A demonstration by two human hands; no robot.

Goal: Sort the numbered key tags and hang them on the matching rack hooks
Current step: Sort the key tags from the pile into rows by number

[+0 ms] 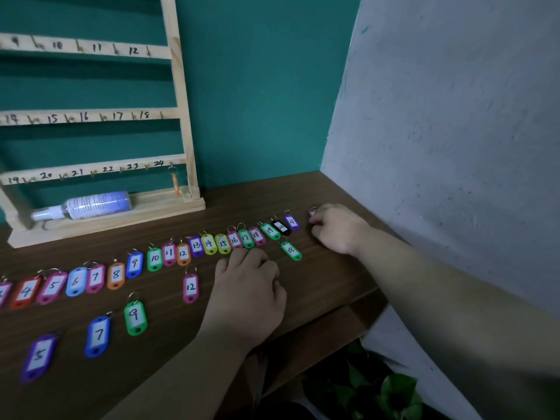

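Observation:
A long row of coloured numbered key tags (209, 244) runs across the brown table, from 3 at the left to a purple 21 tag (292, 222) at the right. Spare tags lie in front of the row: green 18 (291, 251), pink 12 (190, 287), green 9 (135, 317), blue 7 (98, 336), purple 5 (39, 356). The wooden rack (178, 86) stands at the back left, its rails numbered up to 24. One orange tag (175, 184) hangs on hook 24. My left hand (248, 286) rests on the table below tags 15 to 17, fingers curled. My right hand (336, 227) pinches a small pink tag (312, 211) right of tag 21.
A spray bottle (88, 205) lies on the rack's base. A grey wall (439, 131) borders the table on the right, close to my right hand. The table's front edge (348, 304) runs diagonally, with green plant leaves (391, 392) below it.

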